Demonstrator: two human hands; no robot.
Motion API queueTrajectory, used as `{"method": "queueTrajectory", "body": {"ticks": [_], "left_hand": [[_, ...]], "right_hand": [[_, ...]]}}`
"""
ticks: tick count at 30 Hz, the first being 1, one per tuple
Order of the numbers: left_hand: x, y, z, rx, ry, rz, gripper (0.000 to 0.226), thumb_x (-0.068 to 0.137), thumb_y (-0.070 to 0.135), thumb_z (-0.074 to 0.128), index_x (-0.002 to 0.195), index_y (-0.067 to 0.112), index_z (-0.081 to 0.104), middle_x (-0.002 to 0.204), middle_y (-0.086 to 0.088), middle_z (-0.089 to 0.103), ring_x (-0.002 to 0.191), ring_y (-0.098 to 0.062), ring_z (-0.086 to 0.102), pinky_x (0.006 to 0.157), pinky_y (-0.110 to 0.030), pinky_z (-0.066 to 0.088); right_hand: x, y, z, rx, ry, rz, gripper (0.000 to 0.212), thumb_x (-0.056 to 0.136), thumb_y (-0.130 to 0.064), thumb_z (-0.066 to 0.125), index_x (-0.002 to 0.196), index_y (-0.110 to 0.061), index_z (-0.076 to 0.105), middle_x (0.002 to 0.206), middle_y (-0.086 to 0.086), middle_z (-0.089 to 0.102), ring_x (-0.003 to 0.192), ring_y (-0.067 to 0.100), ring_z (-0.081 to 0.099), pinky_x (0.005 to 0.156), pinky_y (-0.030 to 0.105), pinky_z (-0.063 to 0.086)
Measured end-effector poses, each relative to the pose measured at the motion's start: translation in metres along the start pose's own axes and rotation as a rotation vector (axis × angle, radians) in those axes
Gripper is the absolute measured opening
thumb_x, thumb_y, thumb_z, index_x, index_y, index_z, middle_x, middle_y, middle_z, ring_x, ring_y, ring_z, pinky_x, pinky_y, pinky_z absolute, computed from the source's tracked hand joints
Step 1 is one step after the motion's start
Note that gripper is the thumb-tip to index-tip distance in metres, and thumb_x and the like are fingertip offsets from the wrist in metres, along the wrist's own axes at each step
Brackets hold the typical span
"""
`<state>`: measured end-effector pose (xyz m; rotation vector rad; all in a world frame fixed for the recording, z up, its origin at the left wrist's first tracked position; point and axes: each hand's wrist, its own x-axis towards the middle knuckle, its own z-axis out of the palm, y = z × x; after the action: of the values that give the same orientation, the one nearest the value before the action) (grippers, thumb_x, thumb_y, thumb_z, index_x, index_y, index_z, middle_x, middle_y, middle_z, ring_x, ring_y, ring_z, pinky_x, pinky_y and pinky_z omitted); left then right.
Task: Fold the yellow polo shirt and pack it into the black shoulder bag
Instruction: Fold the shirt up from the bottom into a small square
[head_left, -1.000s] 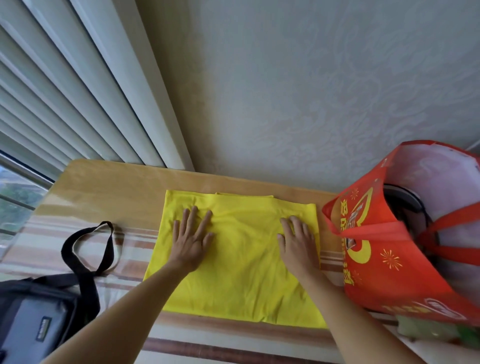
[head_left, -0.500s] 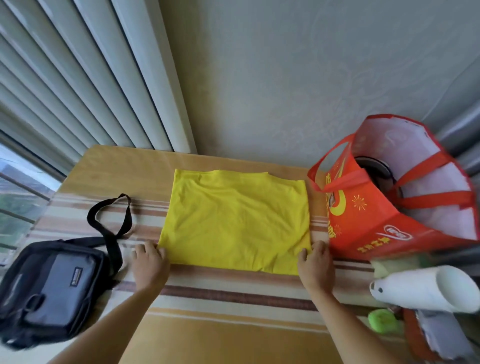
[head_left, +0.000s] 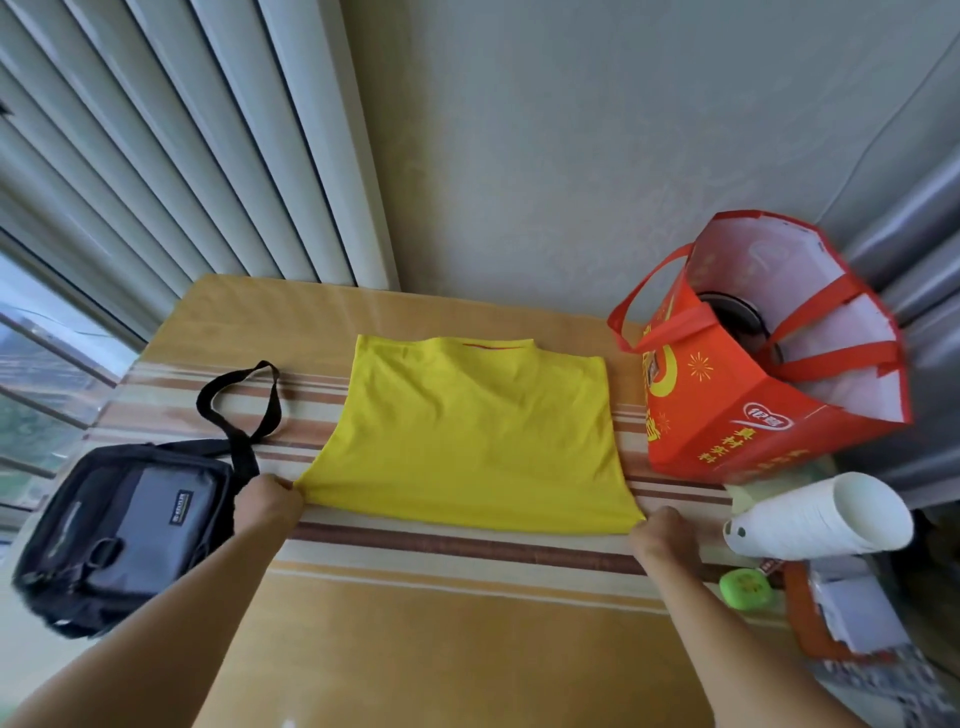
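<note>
Folding stage, near edge taken up. At far left the black shoulder bag (head_left: 122, 525) lies flat on the striped tablecloth (head_left: 467, 597), its strap (head_left: 239, 400) looped toward the wall; whether its zip is open cannot be told from here. Just beside it, your left hand (head_left: 267, 501) pinches the near-left corner of the yellow polo shirt (head_left: 467, 441), fingers curled on the cloth. The shirt itself lies in the middle of the table, already reduced to a rough rectangle (a thin red line marks its far edge). Your right hand (head_left: 657, 530) pinches the near-right corner in the same manner.

The step in hand appears to be a further fold. The next move, by this reading, calls for lifting both corners together and carrying them evenly to the far edge, keeping the hem taut so the layers do not skew. At right stand a red gift tote (head_left: 753, 405) and a stack of white paper cups (head_left: 821, 519), both near the shirt's edge.
</note>
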<state>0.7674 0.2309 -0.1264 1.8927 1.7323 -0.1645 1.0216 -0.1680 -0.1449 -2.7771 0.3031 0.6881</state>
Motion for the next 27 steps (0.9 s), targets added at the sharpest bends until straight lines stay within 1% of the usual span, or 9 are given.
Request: {"method": "queueTrajectory", "body": {"ticks": [4,7,10,13,16,18,20,24,27], "left_hand": [[0.002,-0.003,-0.006,0.032,-0.089,-0.007,0.016,0.086,0.021,0.064,0.079,0.009,0.071,0.069,-0.010,0.063,0.062,-0.027,0.056,0.056,-0.029,0.042],[0.002,-0.002,-0.005,-0.088,-0.112,0.016,0.034,0.088,0.031,0.060,0.064,0.008,0.052,0.062,-0.010,0.054,0.057,-0.026,0.051,0.054,-0.031,0.037],[0.001,-0.005,-0.006,-0.148,-0.115,0.022,0.039,0.086,0.035,0.069,0.060,0.011,0.052,0.059,-0.008,0.056,0.058,-0.025,0.053,0.052,-0.030,0.037],[-0.003,-0.007,-0.005,-0.176,-0.143,0.015,0.035,0.088,0.033,0.063,0.063,0.008,0.057,0.063,-0.011,0.059,0.061,-0.027,0.055,0.055,-0.030,0.038],[-0.005,-0.005,-0.003,-0.251,-0.171,-0.024,0.038,0.091,0.036,0.049,0.082,0.002,0.065,0.076,-0.015,0.064,0.070,-0.032,0.059,0.062,-0.033,0.042],[-0.009,-0.003,-0.002,-0.237,-0.171,-0.006,0.033,0.089,0.035,0.053,0.083,0.004,0.065,0.074,-0.013,0.064,0.068,-0.030,0.059,0.059,-0.032,0.043],[-0.013,-0.002,0.000,-0.183,-0.151,0.017,0.027,0.088,0.031,0.057,0.073,0.009,0.058,0.070,-0.011,0.060,0.064,-0.028,0.055,0.059,-0.031,0.041],[-0.019,-0.006,-0.001,-0.093,-0.149,0.029,0.030,0.087,0.025,0.057,0.064,0.009,0.049,0.062,-0.011,0.051,0.059,-0.025,0.047,0.055,-0.030,0.035],[-0.020,-0.013,-0.007,-0.018,-0.136,0.036,0.021,0.085,0.019,0.058,0.066,0.010,0.054,0.063,-0.009,0.055,0.058,-0.024,0.049,0.057,-0.030,0.039]], "right_hand": [[0.000,-0.001,-0.003,0.065,-0.048,-0.055,0.024,0.087,-0.030,0.060,0.099,-0.008,0.061,0.096,0.014,0.068,0.088,0.037,0.065,0.070,0.040,0.054],[-0.005,-0.004,0.000,0.152,-0.030,-0.073,0.037,0.089,-0.043,0.060,0.101,-0.008,0.058,0.088,0.011,0.066,0.079,0.034,0.064,0.061,0.034,0.047],[-0.007,-0.003,0.002,0.187,-0.025,-0.142,0.033,0.090,-0.043,0.061,0.095,-0.010,0.062,0.081,0.007,0.067,0.073,0.029,0.061,0.060,0.033,0.046],[-0.007,-0.003,0.004,0.303,-0.051,-0.159,0.032,0.095,-0.038,0.043,0.089,-0.013,0.063,0.081,0.010,0.068,0.075,0.031,0.063,0.070,0.040,0.054],[-0.008,-0.003,0.006,0.422,-0.037,-0.108,0.035,0.088,-0.039,0.028,0.087,-0.018,0.055,0.080,0.014,0.065,0.073,0.035,0.066,0.073,0.052,0.059],[-0.011,-0.003,0.005,0.411,-0.051,-0.137,0.020,0.089,-0.037,0.038,0.085,-0.023,0.053,0.075,0.012,0.067,0.069,0.035,0.067,0.070,0.051,0.060],[-0.018,-0.004,0.001,0.372,-0.079,-0.189,0.013,0.088,-0.032,0.050,0.082,-0.022,0.056,0.068,0.009,0.066,0.066,0.032,0.066,0.066,0.044,0.057],[-0.023,0.008,-0.005,0.253,-0.108,-0.226,0.025,0.085,-0.021,0.060,0.065,-0.012,0.047,0.057,0.006,0.051,0.056,0.025,0.050,0.053,0.032,0.036],[-0.024,0.022,-0.009,0.189,-0.080,-0.187,0.032,0.090,-0.028,0.057,0.065,-0.008,0.055,0.062,0.009,0.059,0.059,0.024,0.054,0.052,0.031,0.035]]}}
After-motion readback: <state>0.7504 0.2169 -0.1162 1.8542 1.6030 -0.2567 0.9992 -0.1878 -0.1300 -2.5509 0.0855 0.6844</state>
